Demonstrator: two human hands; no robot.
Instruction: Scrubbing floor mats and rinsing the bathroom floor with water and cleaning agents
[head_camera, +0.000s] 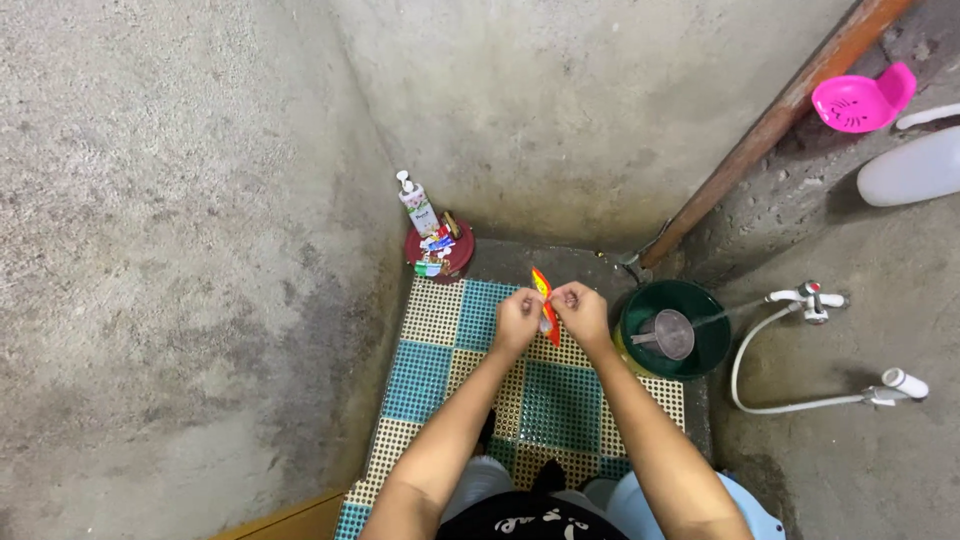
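Note:
Both of my hands are raised together over a blue and cream checkered floor mat (440, 370). My left hand (518, 318) and my right hand (580, 310) pinch the same small red and yellow sachet (545, 292), which stands upright between the fingertips. The hands touch each other at the sachet. A green bucket (700, 305) with a metal dipper cup (672, 334) inside sits just right of my right hand.
A white pump bottle (417, 205) and a red dish of small packets (440, 250) stand in the corner. A wall tap (812, 298) with a white hose (800, 405) is at right. A pink scoop (860, 100), a white jug (912, 168) and a brown pipe (770, 120) are on the right wall.

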